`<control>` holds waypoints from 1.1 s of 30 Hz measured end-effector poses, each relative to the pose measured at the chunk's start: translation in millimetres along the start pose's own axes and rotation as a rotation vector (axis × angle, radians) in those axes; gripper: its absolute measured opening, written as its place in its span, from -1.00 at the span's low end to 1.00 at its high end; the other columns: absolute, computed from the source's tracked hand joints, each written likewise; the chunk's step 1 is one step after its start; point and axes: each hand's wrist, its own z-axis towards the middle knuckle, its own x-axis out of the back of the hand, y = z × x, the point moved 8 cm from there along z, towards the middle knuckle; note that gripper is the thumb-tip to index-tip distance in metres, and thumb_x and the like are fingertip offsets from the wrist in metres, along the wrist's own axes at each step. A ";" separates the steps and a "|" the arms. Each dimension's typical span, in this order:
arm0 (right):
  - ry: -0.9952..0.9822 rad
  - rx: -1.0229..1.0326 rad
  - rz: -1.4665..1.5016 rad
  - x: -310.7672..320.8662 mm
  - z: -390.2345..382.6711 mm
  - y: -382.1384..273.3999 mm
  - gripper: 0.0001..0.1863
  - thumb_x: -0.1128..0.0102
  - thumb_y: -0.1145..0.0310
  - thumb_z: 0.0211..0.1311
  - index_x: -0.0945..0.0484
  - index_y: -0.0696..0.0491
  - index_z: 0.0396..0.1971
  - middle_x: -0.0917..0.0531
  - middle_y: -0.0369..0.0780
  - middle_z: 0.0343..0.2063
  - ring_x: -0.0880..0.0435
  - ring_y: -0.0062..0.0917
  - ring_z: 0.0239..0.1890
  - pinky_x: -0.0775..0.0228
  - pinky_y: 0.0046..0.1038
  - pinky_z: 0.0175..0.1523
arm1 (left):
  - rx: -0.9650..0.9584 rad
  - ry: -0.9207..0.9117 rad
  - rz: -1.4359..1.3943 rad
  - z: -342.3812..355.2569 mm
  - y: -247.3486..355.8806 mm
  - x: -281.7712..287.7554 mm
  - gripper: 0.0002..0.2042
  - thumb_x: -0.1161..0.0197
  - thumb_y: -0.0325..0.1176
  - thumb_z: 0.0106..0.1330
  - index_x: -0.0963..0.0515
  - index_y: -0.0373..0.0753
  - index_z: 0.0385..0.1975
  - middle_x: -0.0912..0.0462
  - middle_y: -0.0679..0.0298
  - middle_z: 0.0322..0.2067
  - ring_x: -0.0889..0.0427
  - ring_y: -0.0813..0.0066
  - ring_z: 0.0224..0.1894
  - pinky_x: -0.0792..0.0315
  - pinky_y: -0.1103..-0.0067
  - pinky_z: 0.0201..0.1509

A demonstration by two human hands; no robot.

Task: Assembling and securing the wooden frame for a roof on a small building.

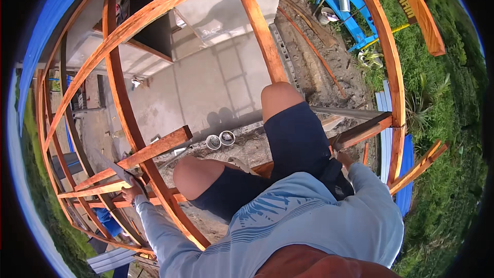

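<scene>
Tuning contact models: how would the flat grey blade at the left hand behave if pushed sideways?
Thin-looking, the flat grey blade would probably flex sideways and feel light for its length. It narrows away from the left hand, so its weight likely sits near that end.

Rough ground (252, 145), two white buckets (208, 142) on it, apparently touching

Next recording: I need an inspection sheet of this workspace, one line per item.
Surface: open timber frame, a concrete floor below.
Job's things: apparent handsaw beside the left-side timbers.
Clutter: two white buckets near the floor's edge; reddish pole on mud.
Hands: left hand at the handsaw and a timber end, grip unclear; right hand by a black pouch, fingers partly hidden.
Cables: nothing seen.
Surroundings: grey wall ahead, grass right.
</scene>
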 end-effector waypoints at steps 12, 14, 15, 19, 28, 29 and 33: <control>0.073 -0.272 0.753 52.9 -35.0 -40.8 -0.50 -0.23 0.14 -0.12 -0.54 0.35 -0.36 -0.62 0.07 -0.43 -0.62 -0.15 -0.25 -0.41 -0.28 -0.20 | -0.102 -0.006 -0.169 -34.7 97.5 124.2 -0.37 -0.28 0.01 0.04 -0.31 -0.12 0.10 -0.34 0.04 0.04 -0.35 0.03 0.08 -0.26 0.22 0.09; 0.089 -0.277 0.774 52.3 -38.5 -39.6 -0.51 -0.25 0.18 -0.15 -0.54 0.37 -0.38 -0.62 0.07 -0.47 -0.63 -0.16 -0.28 -0.42 -0.29 -0.22 | -0.177 0.026 -0.191 -35.4 123.9 129.0 -0.42 -0.28 -0.01 0.04 -0.35 -0.11 0.06 -0.36 0.03 0.02 -0.37 0.04 0.06 -0.27 0.25 0.08; 0.099 -0.272 0.681 55.5 -39.5 -38.0 -0.55 -0.22 0.19 -0.11 -0.54 0.36 -0.41 -0.62 0.06 -0.50 -0.64 -0.22 -0.36 -0.44 -0.31 -0.27 | -0.306 0.069 -0.227 -39.9 148.7 136.3 -0.44 -0.30 -0.07 0.04 -0.36 -0.13 0.04 -0.37 0.02 0.00 -0.38 0.04 0.04 -0.28 0.26 0.06; 0.072 -0.173 0.752 72.7 -48.0 -38.1 -0.67 -0.17 0.25 -0.01 -0.48 0.28 -0.60 -0.59 -0.01 -0.55 -0.64 -0.33 -0.56 -0.48 -0.34 -0.48 | -0.750 0.141 -0.583 -82.8 248.5 188.6 -0.55 -0.34 -0.24 0.05 -0.42 -0.21 -0.05 -0.44 0.01 -0.11 -0.44 0.02 -0.06 -0.34 0.30 0.01; 0.266 0.363 0.640 296.7 -152.5 -190.3 -0.69 -0.16 0.29 -0.04 -0.45 0.22 -0.77 -0.51 -0.16 -0.78 -0.57 -0.42 -0.69 -0.42 -0.42 -0.52 | -1.143 -1.562 -1.313 -342.0 443.0 313.3 -0.50 -0.21 -0.20 0.25 -0.29 -0.34 0.10 -0.49 0.18 -0.09 -0.44 0.46 0.02 -0.28 0.56 0.12; 0.333 0.461 0.465 319.9 -168.6 -218.7 -0.71 -0.14 0.28 -0.10 -0.47 0.22 -0.76 -0.55 -0.10 -0.76 -0.62 -0.32 -0.62 -0.44 -0.36 -0.46 | -1.198 -1.588 -1.274 -359.0 457.9 308.5 -0.46 -0.21 -0.18 0.24 -0.26 -0.33 0.13 -0.49 0.17 -0.08 -0.44 0.46 0.03 -0.29 0.57 0.11; 0.716 0.853 -0.039 376.3 -224.9 -302.6 -0.78 -0.16 0.26 -0.10 -0.53 0.13 -0.64 -0.59 -0.10 -0.65 -0.61 -0.21 -0.52 -0.44 -0.26 -0.41 | -1.220 -1.629 -1.350 -392.1 507.6 329.9 -0.43 -0.23 -0.23 0.22 -0.22 -0.31 0.17 -0.52 0.19 -0.14 -0.47 0.53 -0.07 -0.35 0.60 0.00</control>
